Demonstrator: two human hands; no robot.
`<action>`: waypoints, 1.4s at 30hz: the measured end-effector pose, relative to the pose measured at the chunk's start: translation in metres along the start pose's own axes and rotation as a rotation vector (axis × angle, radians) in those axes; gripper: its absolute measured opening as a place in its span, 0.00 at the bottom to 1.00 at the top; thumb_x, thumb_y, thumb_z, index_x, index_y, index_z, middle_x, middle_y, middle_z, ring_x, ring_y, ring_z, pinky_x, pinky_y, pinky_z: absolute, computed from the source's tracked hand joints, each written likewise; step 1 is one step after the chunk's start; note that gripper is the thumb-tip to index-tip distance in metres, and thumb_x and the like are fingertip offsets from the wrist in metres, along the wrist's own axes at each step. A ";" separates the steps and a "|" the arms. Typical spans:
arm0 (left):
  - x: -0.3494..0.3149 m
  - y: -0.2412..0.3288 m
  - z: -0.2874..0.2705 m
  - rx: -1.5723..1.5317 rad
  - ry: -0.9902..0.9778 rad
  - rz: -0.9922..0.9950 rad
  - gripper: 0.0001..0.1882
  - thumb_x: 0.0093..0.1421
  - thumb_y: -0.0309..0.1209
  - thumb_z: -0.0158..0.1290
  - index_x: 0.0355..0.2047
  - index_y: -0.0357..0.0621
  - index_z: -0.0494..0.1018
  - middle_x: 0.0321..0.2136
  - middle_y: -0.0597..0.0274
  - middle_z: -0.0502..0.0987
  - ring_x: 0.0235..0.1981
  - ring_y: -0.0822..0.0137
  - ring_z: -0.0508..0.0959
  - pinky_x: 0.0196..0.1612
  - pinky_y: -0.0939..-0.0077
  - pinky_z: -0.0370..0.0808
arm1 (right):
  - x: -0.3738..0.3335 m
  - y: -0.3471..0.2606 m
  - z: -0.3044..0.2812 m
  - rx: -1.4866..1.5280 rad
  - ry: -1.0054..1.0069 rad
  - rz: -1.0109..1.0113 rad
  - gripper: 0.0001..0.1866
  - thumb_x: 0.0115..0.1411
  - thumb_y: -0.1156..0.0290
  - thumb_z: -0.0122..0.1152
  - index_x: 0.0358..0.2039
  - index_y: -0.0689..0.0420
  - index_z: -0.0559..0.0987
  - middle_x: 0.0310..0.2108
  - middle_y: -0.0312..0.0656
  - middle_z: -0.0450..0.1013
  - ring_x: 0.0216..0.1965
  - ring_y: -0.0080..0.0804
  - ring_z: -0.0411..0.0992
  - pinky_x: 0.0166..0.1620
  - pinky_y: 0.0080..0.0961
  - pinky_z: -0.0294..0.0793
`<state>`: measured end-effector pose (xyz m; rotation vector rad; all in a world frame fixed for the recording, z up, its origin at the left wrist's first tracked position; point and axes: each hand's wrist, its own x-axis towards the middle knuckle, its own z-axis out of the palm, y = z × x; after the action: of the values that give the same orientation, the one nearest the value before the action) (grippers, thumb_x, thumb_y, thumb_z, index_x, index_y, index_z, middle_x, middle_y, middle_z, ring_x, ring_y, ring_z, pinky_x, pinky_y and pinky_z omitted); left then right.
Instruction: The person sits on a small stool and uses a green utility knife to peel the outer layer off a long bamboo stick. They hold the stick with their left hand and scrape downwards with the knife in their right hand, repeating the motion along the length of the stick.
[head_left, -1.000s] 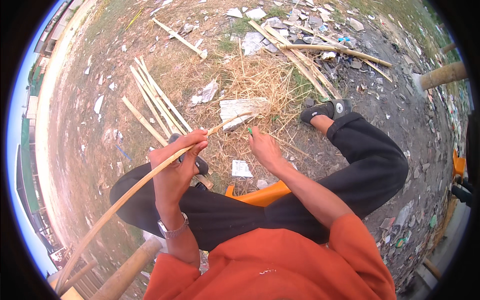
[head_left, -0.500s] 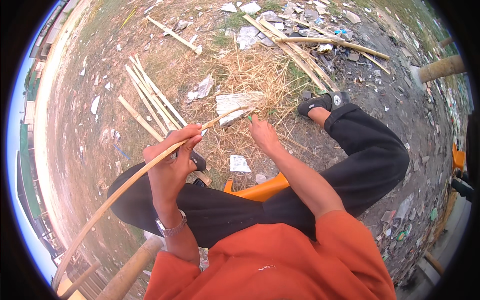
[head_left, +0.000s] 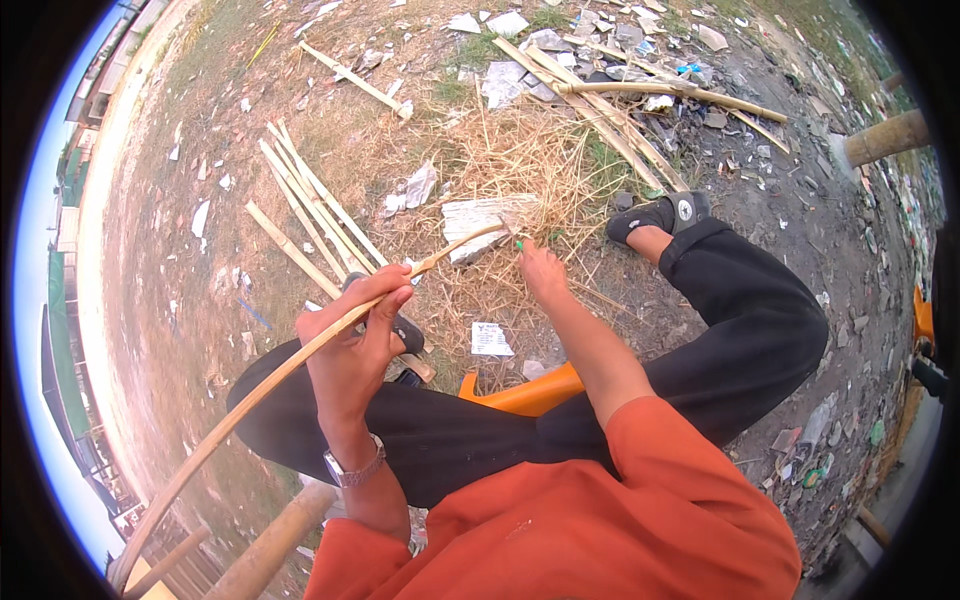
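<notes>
Leftward, open ground [head_left: 185, 340] flanks left hand [head_left: 350, 348] and bamboo strip [head_left: 258, 391]

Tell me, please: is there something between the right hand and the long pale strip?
Nothing visible blocks the right hand from the long pale strip. Only a small green object, at its fingertips, shows toward the strip's far end; straw lies on the ground below.

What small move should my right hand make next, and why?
Perhaps guide the small green object in your right hand along the long pale-tan bamboo strip: your left hand grips the strip, and the green object sits close to its far end.
</notes>
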<state>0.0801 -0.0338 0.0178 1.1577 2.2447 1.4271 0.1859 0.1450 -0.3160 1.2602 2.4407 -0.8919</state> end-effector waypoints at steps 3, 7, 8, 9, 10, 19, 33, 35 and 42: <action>-0.001 0.006 -0.002 0.011 -0.006 -0.050 0.05 0.58 0.20 0.60 0.36 0.34 0.80 0.34 0.58 0.83 0.24 0.80 0.76 0.24 0.84 0.72 | 0.007 0.009 0.004 -0.073 0.031 -0.002 0.12 0.65 0.67 0.47 0.47 0.57 0.69 0.39 0.58 0.78 0.43 0.54 0.78 0.45 0.46 0.79; -0.001 0.004 -0.001 -0.057 0.040 -0.117 0.06 0.60 0.22 0.59 0.38 0.35 0.80 0.33 0.60 0.83 0.31 0.77 0.79 0.33 0.83 0.76 | 0.016 0.005 -0.043 -0.109 -0.002 0.003 0.13 0.67 0.68 0.45 0.43 0.64 0.72 0.40 0.57 0.78 0.44 0.50 0.78 0.44 0.44 0.79; -0.001 0.000 0.000 -0.072 0.065 -0.126 0.06 0.60 0.22 0.59 0.38 0.35 0.80 0.33 0.60 0.83 0.33 0.76 0.80 0.35 0.83 0.76 | 0.010 0.002 -0.063 -0.066 0.000 -0.056 0.14 0.68 0.66 0.44 0.43 0.65 0.71 0.39 0.58 0.77 0.43 0.51 0.78 0.44 0.44 0.79; -0.002 -0.004 -0.003 -0.056 0.073 -0.129 0.06 0.61 0.23 0.59 0.38 0.35 0.80 0.33 0.60 0.83 0.34 0.76 0.80 0.37 0.82 0.77 | -0.006 -0.014 -0.092 -0.023 -0.012 -0.124 0.15 0.68 0.65 0.44 0.44 0.66 0.70 0.38 0.58 0.77 0.42 0.52 0.78 0.43 0.45 0.78; -0.003 -0.004 -0.002 -0.075 0.071 -0.138 0.06 0.61 0.23 0.59 0.38 0.35 0.80 0.33 0.60 0.83 0.34 0.76 0.80 0.37 0.82 0.77 | -0.025 -0.030 -0.120 0.022 -0.019 -0.189 0.16 0.69 0.64 0.43 0.44 0.66 0.70 0.37 0.59 0.77 0.41 0.53 0.78 0.43 0.45 0.78; -0.009 -0.001 -0.013 -0.080 -0.124 0.024 0.06 0.58 0.19 0.58 0.37 0.33 0.79 0.35 0.56 0.84 0.36 0.72 0.82 0.41 0.78 0.79 | -0.182 -0.090 -0.154 0.321 0.053 -0.471 0.13 0.69 0.61 0.46 0.42 0.60 0.65 0.19 0.61 0.71 0.25 0.65 0.72 0.31 0.56 0.69; -0.010 -0.002 -0.007 -0.016 -0.066 0.068 0.06 0.59 0.20 0.59 0.37 0.35 0.79 0.32 0.58 0.83 0.30 0.74 0.80 0.34 0.80 0.78 | -0.159 -0.080 -0.123 0.279 0.000 -0.333 0.13 0.69 0.63 0.44 0.41 0.61 0.66 0.25 0.61 0.74 0.31 0.61 0.75 0.35 0.53 0.75; -0.010 -0.002 -0.004 -0.025 -0.058 0.091 0.05 0.58 0.20 0.59 0.36 0.35 0.79 0.33 0.57 0.83 0.31 0.74 0.80 0.35 0.80 0.78 | -0.155 -0.079 -0.112 0.358 0.034 -0.360 0.13 0.69 0.62 0.45 0.41 0.62 0.66 0.21 0.60 0.73 0.28 0.63 0.75 0.32 0.55 0.73; -0.008 -0.005 -0.010 -0.042 -0.089 0.054 0.05 0.58 0.20 0.59 0.36 0.34 0.79 0.34 0.57 0.84 0.33 0.74 0.81 0.38 0.79 0.79 | -0.153 -0.083 -0.111 0.367 0.078 -0.384 0.12 0.70 0.62 0.44 0.39 0.59 0.64 0.21 0.60 0.72 0.25 0.63 0.72 0.31 0.56 0.69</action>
<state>0.0772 -0.0475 0.0171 1.2516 2.1288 1.4064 0.2159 0.0786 -0.1230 0.9496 2.7203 -1.4731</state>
